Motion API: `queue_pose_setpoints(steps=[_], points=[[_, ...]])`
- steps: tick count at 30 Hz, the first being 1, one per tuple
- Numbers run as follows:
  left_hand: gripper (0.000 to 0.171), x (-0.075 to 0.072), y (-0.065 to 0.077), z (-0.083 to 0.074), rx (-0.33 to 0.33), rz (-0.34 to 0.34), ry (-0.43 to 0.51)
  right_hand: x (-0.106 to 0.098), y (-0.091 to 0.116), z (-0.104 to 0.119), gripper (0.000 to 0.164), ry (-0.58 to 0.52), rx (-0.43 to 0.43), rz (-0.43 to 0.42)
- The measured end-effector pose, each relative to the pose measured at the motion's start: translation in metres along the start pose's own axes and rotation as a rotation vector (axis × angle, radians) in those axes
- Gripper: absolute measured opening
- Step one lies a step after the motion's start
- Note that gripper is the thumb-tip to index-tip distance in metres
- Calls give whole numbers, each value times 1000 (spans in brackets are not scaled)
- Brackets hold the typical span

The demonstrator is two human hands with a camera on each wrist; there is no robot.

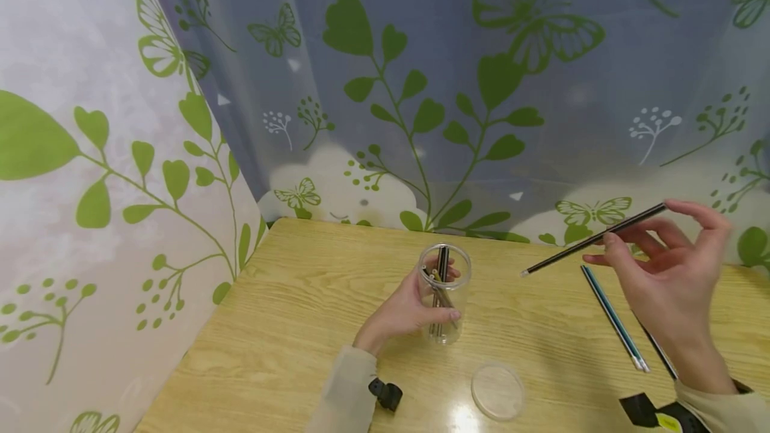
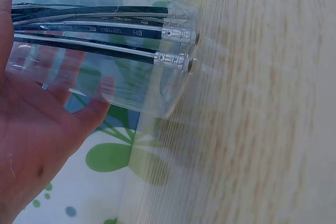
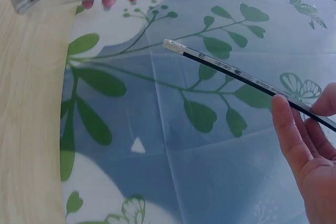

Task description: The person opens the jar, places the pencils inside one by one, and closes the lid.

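Your left hand [image 1: 414,305] is curling around one clear, cylindrical plastic jar [image 1: 464,296], which is containing at least three slim pencils [image 2: 176,34]; one is showing "HB", its brand lettering too blurred to trust. Your right hand [image 1: 674,269], well apart, is pinching one glossy black pencil [image 1: 577,248], its metal-banded eraser end pointing toward the jar above the wood-grained table [image 1: 289,299]. Two teal pencils [image 1: 615,319] and one dark pencil [image 1: 660,353] are lying near that wrist; one round transparent lid [image 1: 497,391] is resting nearer you.
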State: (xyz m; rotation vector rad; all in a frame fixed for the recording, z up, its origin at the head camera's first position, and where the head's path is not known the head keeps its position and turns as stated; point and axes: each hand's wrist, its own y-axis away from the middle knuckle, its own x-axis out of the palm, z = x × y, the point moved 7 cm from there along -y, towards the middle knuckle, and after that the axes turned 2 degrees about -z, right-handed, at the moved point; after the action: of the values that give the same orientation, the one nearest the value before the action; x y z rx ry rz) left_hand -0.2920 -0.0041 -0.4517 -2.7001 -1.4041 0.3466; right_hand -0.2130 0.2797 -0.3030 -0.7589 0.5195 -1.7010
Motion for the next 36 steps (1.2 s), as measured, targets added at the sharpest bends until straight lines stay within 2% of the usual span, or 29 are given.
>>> queue_pose_setpoints(steps=[4, 13, 24, 28, 31, 36], points=[[80, -1, 0, 1, -10, -1, 1, 8, -4, 1, 63, -101, -36, -3], [81, -1, 0, 0, -5, 1, 2, 28, -11, 10, 64, -219, -77, -20], [81, -1, 0, 0, 5, 10, -1, 47, -16, 23, 63, -275, -127, -22], [81, -1, 0, 0, 9, 7, -6, 59, -17, 25, 63, -327, -137, -7], [81, -1, 0, -1, 6, 8, -6, 69, -16, 23, 63, -325, -160, 32], [81, 0, 1, 0, -1, 15, -1, 82, -12, 15, 60, -227, -197, 104]])
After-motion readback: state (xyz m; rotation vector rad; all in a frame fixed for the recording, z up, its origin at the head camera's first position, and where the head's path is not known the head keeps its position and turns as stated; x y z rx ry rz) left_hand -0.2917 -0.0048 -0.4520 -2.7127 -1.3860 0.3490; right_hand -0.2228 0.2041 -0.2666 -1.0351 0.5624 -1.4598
